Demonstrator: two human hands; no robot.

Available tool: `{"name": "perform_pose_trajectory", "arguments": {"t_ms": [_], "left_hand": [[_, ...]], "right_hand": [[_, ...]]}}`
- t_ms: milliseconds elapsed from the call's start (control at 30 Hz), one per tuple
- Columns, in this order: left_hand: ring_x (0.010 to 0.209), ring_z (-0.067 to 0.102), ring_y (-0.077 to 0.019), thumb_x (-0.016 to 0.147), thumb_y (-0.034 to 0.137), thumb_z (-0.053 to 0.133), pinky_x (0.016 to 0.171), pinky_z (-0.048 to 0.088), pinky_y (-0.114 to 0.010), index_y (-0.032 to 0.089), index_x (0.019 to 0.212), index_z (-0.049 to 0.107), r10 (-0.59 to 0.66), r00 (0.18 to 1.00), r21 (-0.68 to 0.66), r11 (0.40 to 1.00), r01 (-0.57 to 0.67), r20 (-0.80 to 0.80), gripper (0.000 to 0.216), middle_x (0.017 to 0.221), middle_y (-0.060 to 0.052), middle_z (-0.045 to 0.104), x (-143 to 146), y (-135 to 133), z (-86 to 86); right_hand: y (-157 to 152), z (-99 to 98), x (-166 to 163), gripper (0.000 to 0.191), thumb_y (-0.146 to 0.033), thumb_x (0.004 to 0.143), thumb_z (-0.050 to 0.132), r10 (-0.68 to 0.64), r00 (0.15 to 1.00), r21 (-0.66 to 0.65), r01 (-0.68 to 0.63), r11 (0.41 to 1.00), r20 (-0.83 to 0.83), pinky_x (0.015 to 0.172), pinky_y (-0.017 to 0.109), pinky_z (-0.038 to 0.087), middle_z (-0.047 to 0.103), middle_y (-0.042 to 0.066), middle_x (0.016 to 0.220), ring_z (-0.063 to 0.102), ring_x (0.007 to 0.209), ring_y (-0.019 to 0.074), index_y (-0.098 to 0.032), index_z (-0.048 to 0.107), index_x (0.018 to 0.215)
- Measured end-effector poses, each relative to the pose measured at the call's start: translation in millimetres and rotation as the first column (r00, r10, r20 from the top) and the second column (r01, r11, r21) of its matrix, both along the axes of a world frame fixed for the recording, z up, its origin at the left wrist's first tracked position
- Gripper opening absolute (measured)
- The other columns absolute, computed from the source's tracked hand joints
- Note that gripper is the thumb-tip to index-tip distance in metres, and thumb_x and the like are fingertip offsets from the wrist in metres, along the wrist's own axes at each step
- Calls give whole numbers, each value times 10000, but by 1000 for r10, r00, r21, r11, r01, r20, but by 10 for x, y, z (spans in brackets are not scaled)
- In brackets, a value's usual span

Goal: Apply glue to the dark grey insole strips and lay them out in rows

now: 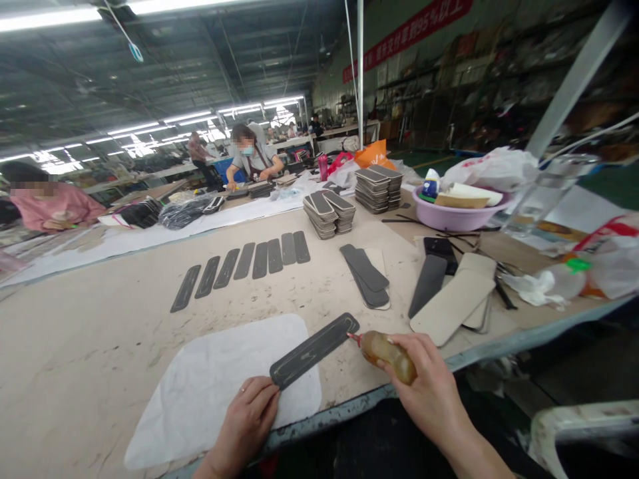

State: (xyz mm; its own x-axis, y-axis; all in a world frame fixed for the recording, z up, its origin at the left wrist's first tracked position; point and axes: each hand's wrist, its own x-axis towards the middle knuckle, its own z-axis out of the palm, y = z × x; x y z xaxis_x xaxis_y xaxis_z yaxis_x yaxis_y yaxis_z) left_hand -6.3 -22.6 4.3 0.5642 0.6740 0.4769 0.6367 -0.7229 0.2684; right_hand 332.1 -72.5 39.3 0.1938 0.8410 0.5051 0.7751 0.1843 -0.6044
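My left hand [253, 414] pinches the near end of a long dark grey strip with rounded corners [314, 349]. A shiny line, like glue, runs round the strip's face near its edge. The strip lies slanted, partly over a white sheet [219, 372] on the table. My right hand [424, 379] is wrapped round a brownish squeeze bottle [387, 354]. Its red nozzle points left, at the strip's far end. Farther back, several similar dark strips [259, 259] lie in a row, with shiny lines on some of them.
Stacks of dark, pale-edged pieces [322, 211] stand behind. To the right lie loose dark pieces [367, 276], beige pieces [454, 299], a purple basin [456, 213] and plastic bags [614, 259]. The table's edge [524, 339] runs close to me. Co-workers [252, 156] sit across.
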Motion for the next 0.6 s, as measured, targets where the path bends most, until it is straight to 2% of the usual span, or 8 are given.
{"name": "perform_pose_trajectory", "arguments": {"t_ms": [167,233,333,533,600], "left_hand": [[839,607,-172,866,146,514,796,532,-310,170,939,643,21,1000,-5,1000,-21,-6,149,904,-73,633,0,-7,-10],[826,608,-168,864,150,517,779,536,-303,171,929,643,30,1000,-7,1000,-30,1,144,895,-71,633,7,-9,-4],[813,606,-165,862,149,519,765,539,-300,175,928,639,33,999,-8,999,-32,11,140,890,-70,632,16,-16,8],[826,600,-170,860,148,532,767,536,-308,185,941,630,55,998,-29,998,-54,22,133,911,-72,626,7,-32,-4],[825,597,-169,860,141,532,770,533,-311,187,947,629,37,999,-30,999,-36,24,138,906,-70,627,4,-29,-8]], "right_hand": [[-27,46,-280,269,-216,827,584,183,973,-15,-187,982,-138,796,357,499,530,69,1009,553,908,210,-235,506,1084],[-19,55,-349,262,-214,832,577,222,960,7,-224,974,-171,785,353,504,538,72,997,557,902,210,-229,502,1083],[27,20,-319,262,-239,832,581,167,973,54,-160,986,-161,778,366,507,550,79,1001,562,907,221,-224,509,1083],[116,-160,-89,287,-357,836,588,-39,998,74,43,996,-51,813,420,491,550,96,1009,553,930,254,-211,533,1077],[100,-167,-118,287,-353,840,586,-31,998,72,35,997,-55,812,415,490,543,98,1015,549,937,253,-209,529,1082]]}}
